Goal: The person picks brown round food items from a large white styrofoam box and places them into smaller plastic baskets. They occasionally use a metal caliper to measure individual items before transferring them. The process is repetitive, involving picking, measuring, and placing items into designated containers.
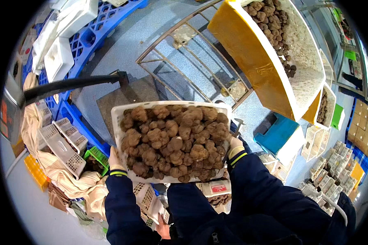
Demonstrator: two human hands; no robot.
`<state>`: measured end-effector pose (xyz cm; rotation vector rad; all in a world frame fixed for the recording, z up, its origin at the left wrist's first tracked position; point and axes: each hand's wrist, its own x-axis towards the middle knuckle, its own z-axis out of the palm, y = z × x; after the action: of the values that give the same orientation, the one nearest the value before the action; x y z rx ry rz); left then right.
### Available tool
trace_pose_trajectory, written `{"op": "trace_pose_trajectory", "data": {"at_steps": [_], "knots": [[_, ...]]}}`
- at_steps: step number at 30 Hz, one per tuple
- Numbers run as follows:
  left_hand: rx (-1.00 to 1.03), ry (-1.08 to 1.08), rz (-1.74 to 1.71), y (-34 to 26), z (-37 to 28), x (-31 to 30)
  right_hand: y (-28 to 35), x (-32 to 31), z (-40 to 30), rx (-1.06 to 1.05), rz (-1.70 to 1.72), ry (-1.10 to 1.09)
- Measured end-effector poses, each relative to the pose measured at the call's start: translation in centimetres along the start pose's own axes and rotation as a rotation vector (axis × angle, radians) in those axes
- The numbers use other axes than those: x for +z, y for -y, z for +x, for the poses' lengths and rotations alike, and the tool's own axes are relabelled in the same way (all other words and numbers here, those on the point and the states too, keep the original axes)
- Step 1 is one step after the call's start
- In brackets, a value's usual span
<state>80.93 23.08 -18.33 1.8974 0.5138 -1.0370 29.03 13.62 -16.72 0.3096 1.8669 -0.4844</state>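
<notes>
A white plastic basket point(168, 104), heaped with brown knobbly lumps that look like truffles point(174, 144), is held before my body. My left hand point(115, 160) grips its left wall near the front corner. On the opposite side my right hand point(235, 144) has hold of the right wall. Both hands seem to wear pale gloves, and the fingers behind the walls are hidden. A small metal piece point(238, 126) sticks up just beyond my right hand; what it belongs to is unclear. Beyond the basket, partly covered by it, lies the dark plate of a platform scale point(132, 95).
The scale's post point(76, 84) slants left. A metal frame point(184, 76) lies ahead. A yellow-sided foam box point(257, 67) with more lumps stands right, above a teal stool point(277, 134). Blue pallets point(89, 39) and baskets point(63, 150) line the left. Another person's hand point(163, 228) shows below.
</notes>
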Motion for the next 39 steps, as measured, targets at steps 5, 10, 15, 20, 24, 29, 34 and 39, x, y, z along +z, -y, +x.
{"op": "trace_pose_trajectory", "data": {"at_steps": [5,10,15,20,24,29,34,39], "knots": [[0.146,0.107,0.441,-5.2,-8.8,20.1,-1.9,-6.8,9.4,-0.021,0.421,0.022],[0.497,0.307,0.773,-5.0,-7.7,34.0,0.7,-8.8,11.7,0.141,0.547,-0.246],[0.552,0.384,0.78,-3.7,-4.6,42.5,5.9,-7.6,8.1,0.103,0.639,-0.211],[0.49,0.31,0.912,-3.7,-8.1,46.8,5.6,-8.6,12.0,0.226,0.874,-0.206],[0.553,0.408,0.864,-3.3,-11.3,44.8,10.2,-6.7,7.2,0.362,0.472,-0.344],[0.984,0.204,0.862,-0.8,-20.2,42.3,7.2,-9.7,9.9,0.246,0.491,-0.158],[0.913,0.425,0.699,7.1,-29.8,35.4,7.9,-13.9,7.5,0.12,0.529,0.091],[0.663,0.553,0.625,17.2,-34.8,28.6,9.6,-18.9,0.2,0.084,0.27,0.137]]}}
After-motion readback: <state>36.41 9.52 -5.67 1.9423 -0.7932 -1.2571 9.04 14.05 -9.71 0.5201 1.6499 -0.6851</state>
